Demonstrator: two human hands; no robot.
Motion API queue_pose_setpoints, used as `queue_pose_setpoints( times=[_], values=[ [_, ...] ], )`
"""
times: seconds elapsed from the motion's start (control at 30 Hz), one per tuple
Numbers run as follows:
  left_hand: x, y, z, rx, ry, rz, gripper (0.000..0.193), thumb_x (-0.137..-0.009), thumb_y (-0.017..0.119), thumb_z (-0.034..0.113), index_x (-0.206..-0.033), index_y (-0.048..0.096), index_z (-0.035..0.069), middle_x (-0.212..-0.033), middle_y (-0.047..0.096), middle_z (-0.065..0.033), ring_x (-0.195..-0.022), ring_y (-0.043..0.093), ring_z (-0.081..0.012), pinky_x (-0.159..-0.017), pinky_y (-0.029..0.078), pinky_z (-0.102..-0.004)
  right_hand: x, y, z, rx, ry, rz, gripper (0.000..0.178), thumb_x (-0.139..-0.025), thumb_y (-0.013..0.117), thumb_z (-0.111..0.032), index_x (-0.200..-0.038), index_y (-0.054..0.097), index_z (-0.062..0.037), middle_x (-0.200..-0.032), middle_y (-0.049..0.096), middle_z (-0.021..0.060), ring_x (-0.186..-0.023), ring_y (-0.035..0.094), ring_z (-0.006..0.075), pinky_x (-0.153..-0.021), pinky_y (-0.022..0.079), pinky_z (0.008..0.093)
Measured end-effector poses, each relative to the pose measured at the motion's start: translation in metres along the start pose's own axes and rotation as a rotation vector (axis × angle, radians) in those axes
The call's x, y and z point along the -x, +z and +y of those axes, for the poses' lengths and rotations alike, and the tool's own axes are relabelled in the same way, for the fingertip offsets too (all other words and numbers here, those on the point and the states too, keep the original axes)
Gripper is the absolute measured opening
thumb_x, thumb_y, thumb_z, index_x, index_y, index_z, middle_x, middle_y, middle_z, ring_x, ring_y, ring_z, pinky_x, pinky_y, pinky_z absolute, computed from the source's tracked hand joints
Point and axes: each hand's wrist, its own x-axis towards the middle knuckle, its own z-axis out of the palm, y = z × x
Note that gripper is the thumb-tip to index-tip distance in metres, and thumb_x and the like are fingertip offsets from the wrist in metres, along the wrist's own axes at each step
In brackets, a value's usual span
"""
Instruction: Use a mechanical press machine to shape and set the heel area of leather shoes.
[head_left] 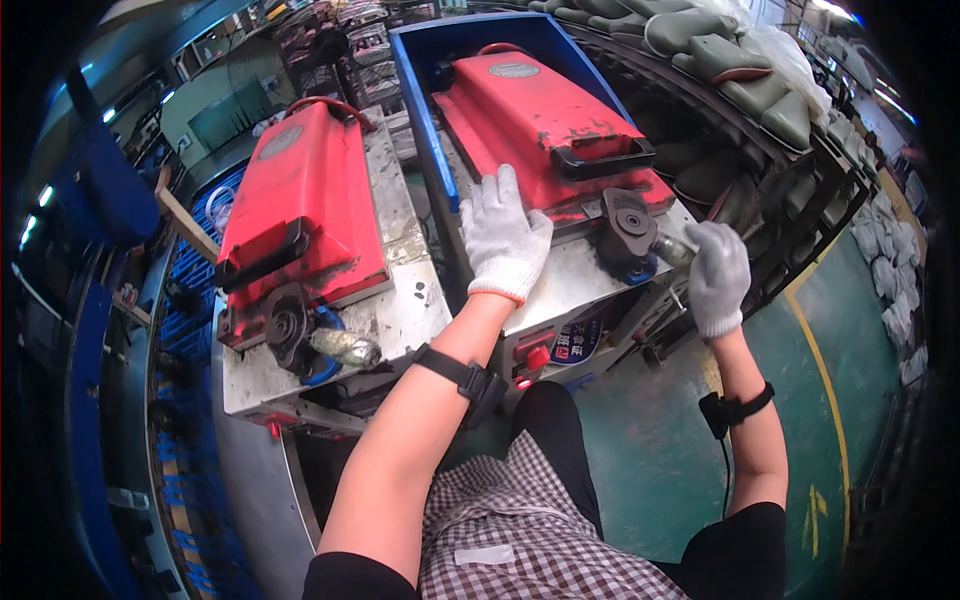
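My left hand, in a white knit glove, lies with its fingers stretched out on the metal bench edge. It rests beside the near left side of a red metal cover with a black handle. My right hand, gloved too, is curled at the outer end of a wrapped lever handle. This lever comes off a dark round clamp at the cover's front; the fingers partly hide its tip.
A second red cover with a similar clamp stands at left. Behind the right cover rises a blue bin-like housing. Olive boots fill a rack at right. A red switch sits on the bench front above the green floor.
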Motion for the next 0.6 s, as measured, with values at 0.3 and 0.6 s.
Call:
queue_pose_setpoints(
  times=[0.3,0.6],
  values=[
    [0.013,-0.084,-0.003,0.131,0.117,-0.309,0.068,-0.094,0.06,0.04,-0.147,0.047,-0.001,-0.146,0.053,-0.0245,-0.136,0.05,-0.039,-0.115,0.037,-0.0512,-0.005,0.04,-0.059,-0.42,0.177,0.177,0.035,-0.087,0.055,0.014,-0.116,0.068,-0.0005,-0.114,0.069,0.0142,-0.109,0.065,0.0298,-0.1,0.049,0.0399],
    [0.009,-0.265,-0.159,-0.18,0.002,0.016,0.03,-0.093,0.064,0.034,-0.106,0.072,0.007,-0.106,0.071,-0.0203,-0.103,0.068,-0.037,-0.089,0.054,-0.0479,-0.054,0.024,-0.267,-0.986,-0.057,-0.428,0.037,-0.086,0.063,-0.003,-0.123,0.067,-0.0013,-0.108,0.069,0.0193,-0.102,0.066,0.0361,-0.091,0.052,0.043]
  ],
)
